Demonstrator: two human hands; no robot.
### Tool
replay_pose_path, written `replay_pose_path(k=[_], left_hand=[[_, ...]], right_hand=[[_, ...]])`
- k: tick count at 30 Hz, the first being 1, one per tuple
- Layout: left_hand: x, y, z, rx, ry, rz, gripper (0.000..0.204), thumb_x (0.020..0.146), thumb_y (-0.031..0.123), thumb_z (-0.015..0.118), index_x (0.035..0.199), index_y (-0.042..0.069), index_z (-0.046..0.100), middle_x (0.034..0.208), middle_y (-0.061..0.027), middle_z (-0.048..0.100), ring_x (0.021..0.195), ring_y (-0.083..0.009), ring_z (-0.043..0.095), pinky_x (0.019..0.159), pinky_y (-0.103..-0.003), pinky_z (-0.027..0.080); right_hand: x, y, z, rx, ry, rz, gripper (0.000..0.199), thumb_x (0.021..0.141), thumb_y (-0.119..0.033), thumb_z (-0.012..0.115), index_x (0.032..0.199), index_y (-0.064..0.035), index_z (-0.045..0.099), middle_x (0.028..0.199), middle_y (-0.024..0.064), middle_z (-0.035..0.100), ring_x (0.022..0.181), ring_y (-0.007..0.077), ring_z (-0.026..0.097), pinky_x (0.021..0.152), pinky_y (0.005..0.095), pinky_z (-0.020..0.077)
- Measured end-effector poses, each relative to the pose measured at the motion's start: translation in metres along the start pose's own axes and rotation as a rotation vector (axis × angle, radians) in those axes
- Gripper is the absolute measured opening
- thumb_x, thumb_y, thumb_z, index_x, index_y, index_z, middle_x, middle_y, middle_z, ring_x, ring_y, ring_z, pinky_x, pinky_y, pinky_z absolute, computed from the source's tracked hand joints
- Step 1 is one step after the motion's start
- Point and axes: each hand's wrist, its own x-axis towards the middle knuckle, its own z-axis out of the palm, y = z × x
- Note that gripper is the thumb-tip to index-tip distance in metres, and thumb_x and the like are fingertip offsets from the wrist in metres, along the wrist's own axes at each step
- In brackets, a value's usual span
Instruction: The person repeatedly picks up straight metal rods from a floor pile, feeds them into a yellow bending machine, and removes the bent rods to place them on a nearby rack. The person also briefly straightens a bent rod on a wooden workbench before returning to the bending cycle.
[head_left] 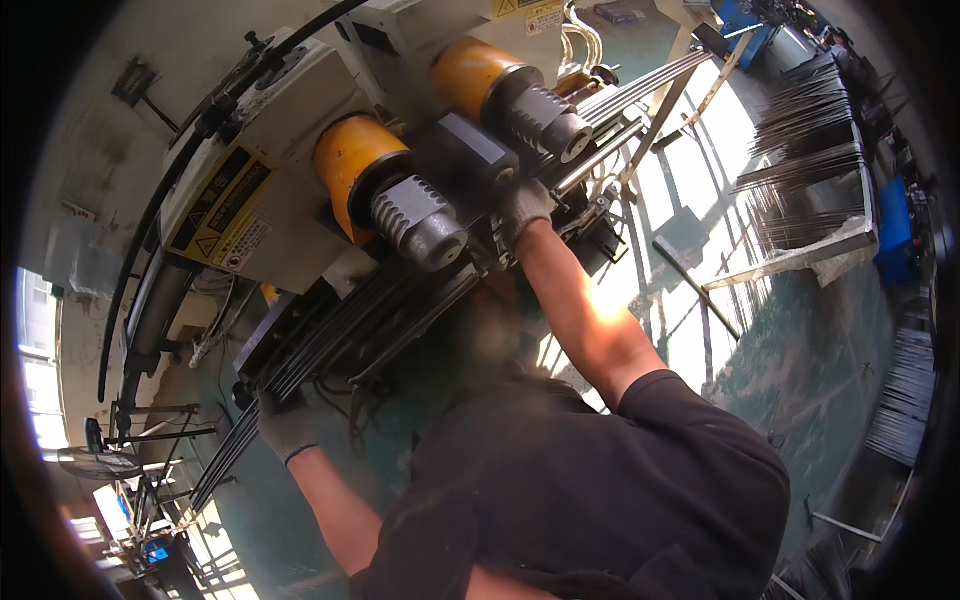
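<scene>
- Two ribbed rollers (420,215) and the dark block (478,150) between them crowd the machine front.
- Bundled rods (330,335) fill the gap beneath.
- Green floor (800,350) to the right lies open.

A bundle of long dark metal rods (330,330) lies slanted through the machine, lower end gripped.

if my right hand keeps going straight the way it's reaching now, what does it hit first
Most likely the dark metal block between the two ribbed rollers. The right hand, gloved, already sits at the rods by the machine's front, pointing up toward it. Depth is hard to judge, so it may touch the rods first.
</scene>
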Motion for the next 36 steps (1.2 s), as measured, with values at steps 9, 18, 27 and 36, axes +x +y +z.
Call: replay_pose_path(k=[9,18,27,36], left_hand=[[-0.060,-0.059,0.087,-0.098,0.052,-0.269,0.039,0.108,0.020,0.054,0.141,-0.001,0.062,0.144,-0.0200,0.062,0.136,-0.0365,0.055,0.119,-0.052,0.042],[-0.066,-0.026,0.122,-0.171,0.276,-0.068,0.041,0.111,0.022,0.048,0.142,-0.001,0.061,0.142,-0.0184,0.064,0.132,-0.0352,0.060,0.119,-0.050,0.044],[0.007,-0.025,0.015,-0.198,0.264,-0.028,0.031,0.110,0.025,0.054,0.123,0.002,0.071,0.127,-0.0146,0.072,0.123,-0.0314,0.065,0.113,-0.049,0.052],[-0.015,-0.051,0.017,-0.306,-0.031,-0.273,0.035,0.107,0.028,0.061,0.131,0.002,0.064,0.134,-0.0161,0.067,0.129,-0.0342,0.061,0.116,-0.055,0.047]], right_hand=[[-0.017,-0.033,-0.027,-0.017,-0.045,0.078,0.029,0.100,-0.020,0.055,0.119,-0.0035,0.070,0.114,0.0239,0.074,0.110,0.0379,0.071,0.089,0.0444,0.0545],[-0.005,-0.014,-0.016,0.337,0.158,0.208,0.035,0.104,-0.033,0.055,0.108,-0.0031,0.073,0.095,0.0164,0.075,0.091,0.0318,0.073,0.078,0.0411,0.0553],[-0.049,-0.034,-0.061,1.111,-0.008,0.416,0.043,0.103,-0.043,0.069,0.109,-0.0007,0.074,0.095,0.0051,0.073,0.081,0.0143,0.066,0.073,0.0309,0.0513],[-0.091,0.030,-0.034,1.079,0.131,0.410,0.040,0.105,-0.027,0.066,0.126,0.0075,0.069,0.114,0.0090,0.075,0.101,0.0189,0.069,0.086,0.0308,0.0542]])
